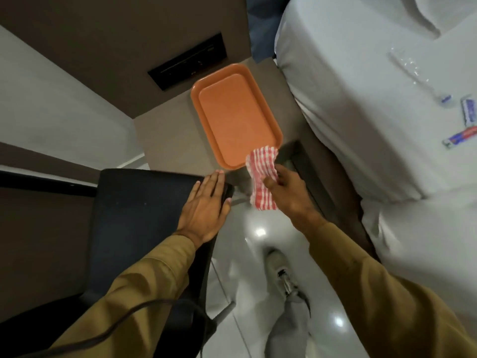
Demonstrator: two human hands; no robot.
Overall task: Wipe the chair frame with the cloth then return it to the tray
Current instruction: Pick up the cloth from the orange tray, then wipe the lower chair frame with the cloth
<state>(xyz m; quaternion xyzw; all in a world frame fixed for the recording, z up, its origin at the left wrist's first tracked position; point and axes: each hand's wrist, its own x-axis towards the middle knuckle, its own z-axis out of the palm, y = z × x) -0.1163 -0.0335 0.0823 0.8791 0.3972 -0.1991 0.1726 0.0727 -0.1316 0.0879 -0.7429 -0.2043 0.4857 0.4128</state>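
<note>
A red and white checked cloth (262,174) hangs from my right hand (285,191), which pinches it just past the near right corner of the orange tray (206,104). The tray lies empty on a brown bedside surface. The cloth's upper end overlaps the tray's near rim. A black chair (134,215) stands at the lower left. My left hand (204,208) rests flat, fingers spread, on the chair seat's far right corner. A metal part of the chair frame (238,198) shows between the two hands.
A white bed (374,104) fills the right side, with small packets (462,130) lying on it. A dark panel (188,63) is set in the wall behind the tray. Glossy white floor tiles (255,233) and my shoe (280,270) lie below.
</note>
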